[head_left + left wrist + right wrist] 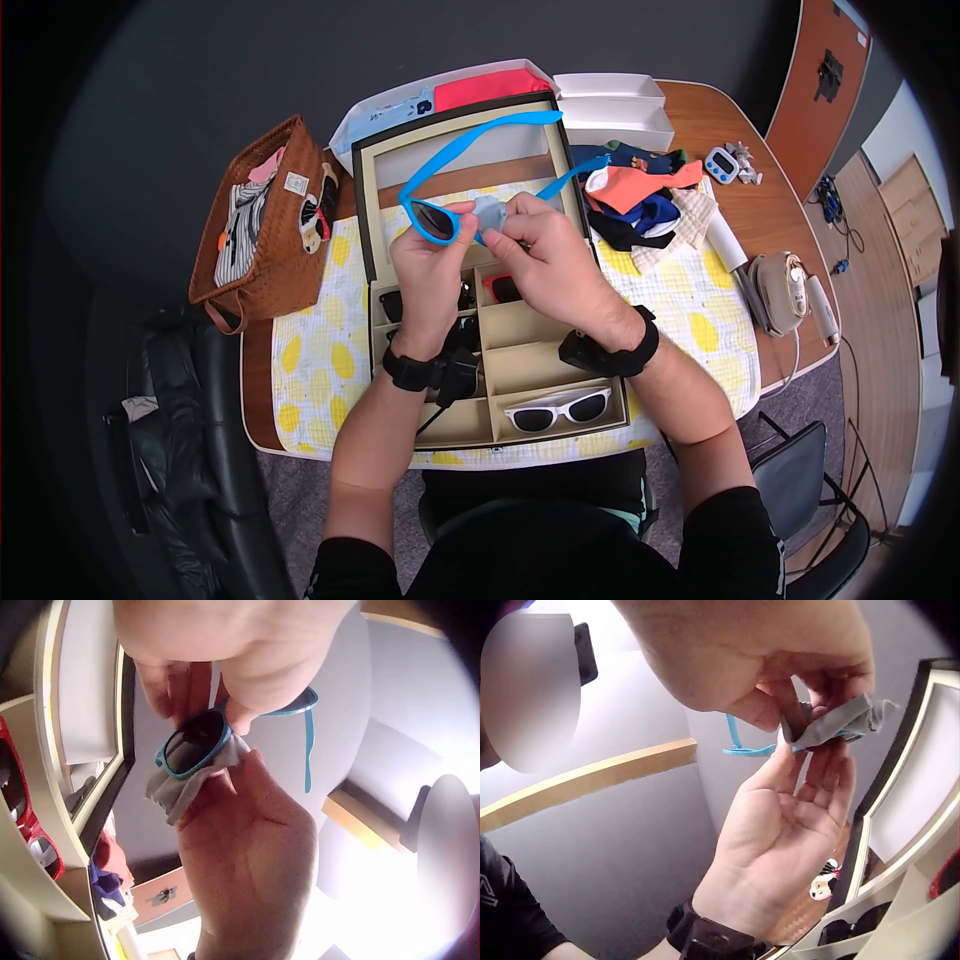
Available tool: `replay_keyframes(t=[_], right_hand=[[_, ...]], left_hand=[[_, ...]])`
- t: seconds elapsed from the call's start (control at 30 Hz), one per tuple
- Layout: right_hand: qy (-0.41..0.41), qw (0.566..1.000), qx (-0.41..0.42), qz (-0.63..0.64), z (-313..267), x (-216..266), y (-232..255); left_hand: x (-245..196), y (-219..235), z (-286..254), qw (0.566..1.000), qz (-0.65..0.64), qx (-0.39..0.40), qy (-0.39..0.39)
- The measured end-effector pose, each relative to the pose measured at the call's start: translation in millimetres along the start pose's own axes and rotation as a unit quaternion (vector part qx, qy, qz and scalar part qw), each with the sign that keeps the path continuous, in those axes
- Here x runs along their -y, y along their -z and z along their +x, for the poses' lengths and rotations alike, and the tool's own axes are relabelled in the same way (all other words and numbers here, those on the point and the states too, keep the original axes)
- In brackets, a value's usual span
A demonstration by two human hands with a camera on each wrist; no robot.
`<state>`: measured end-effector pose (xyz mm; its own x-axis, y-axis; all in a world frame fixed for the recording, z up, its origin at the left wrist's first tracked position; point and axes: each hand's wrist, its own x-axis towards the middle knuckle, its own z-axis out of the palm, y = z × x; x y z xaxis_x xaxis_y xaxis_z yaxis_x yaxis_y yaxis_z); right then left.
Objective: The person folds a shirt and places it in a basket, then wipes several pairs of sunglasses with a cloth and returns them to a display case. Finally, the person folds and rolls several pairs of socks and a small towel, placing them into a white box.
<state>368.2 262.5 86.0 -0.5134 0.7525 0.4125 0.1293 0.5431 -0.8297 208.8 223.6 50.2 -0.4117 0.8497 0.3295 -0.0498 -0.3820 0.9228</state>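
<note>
Glasses (448, 150): bright blue, dark lens (196, 744) | cloth (489, 213): pale grey | case (522, 367): black rim, cream compartments | near-right sunglasses (561, 410): white, dark lenses | cover (318, 385): white, yellow blotches | worktop (700, 102): brown | left basket (283, 245): reddish brown | basket garment (238, 240): black-and-white stripes | right timer (722, 165): white, blue

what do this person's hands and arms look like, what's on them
The left hand and right hand are ungloved, the forearms bare. Each wrist wears a black strap, left and right, with a dark boxy module; a black cable trails from the left one. The sleeves are short and black.
</note>
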Motion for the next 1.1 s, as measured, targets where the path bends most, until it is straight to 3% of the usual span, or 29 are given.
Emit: replay_keyframes(t=[0.23,0.3,0.33,0.4,0.5,0.7,0.83,0.9,1.03,1.1], right_hand=[[-0.021,0.999,0.048,0.017,0,8,15],[-0.019,0.992,0.041,-0.121,-1,11,17],[-0.020,0.992,0.041,-0.120,-1,12,17],[-0.103,0.980,0.085,-0.145,1,14,17],[-0.147,0.976,0.085,-0.138,4,18,16],[-0.084,0.992,0.089,-0.031,4,2,8],[-0.138,0.984,0.110,-0.011,5,11,14],[-0.112,0.983,0.048,-0.140,2,10,10],[-0.112,0.979,0.050,-0.161,2,5,8],[-0.087,0.992,0.081,-0.048,2,3,7]], left_hand=[[0,4,6,0.998,-0.050,-0.024,0.003],[-1,4,6,0.998,-0.059,-0.012,0.003],[-1,4,6,0.998,-0.059,-0.012,0.004],[0,4,6,0.999,-0.043,-0.022,-0.007],[3,2,5,0.998,-0.060,-0.014,-0.009],[10,3,3,0.997,-0.065,-0.019,0.025],[7,2,3,0.999,-0.037,-0.017,-0.008],[5,1,2,0.999,-0.020,-0.033,-0.021],[3,-2,2,0.998,-0.055,-0.023,-0.006],[7,0,1,0.999,-0.025,-0.025,-0.002]])
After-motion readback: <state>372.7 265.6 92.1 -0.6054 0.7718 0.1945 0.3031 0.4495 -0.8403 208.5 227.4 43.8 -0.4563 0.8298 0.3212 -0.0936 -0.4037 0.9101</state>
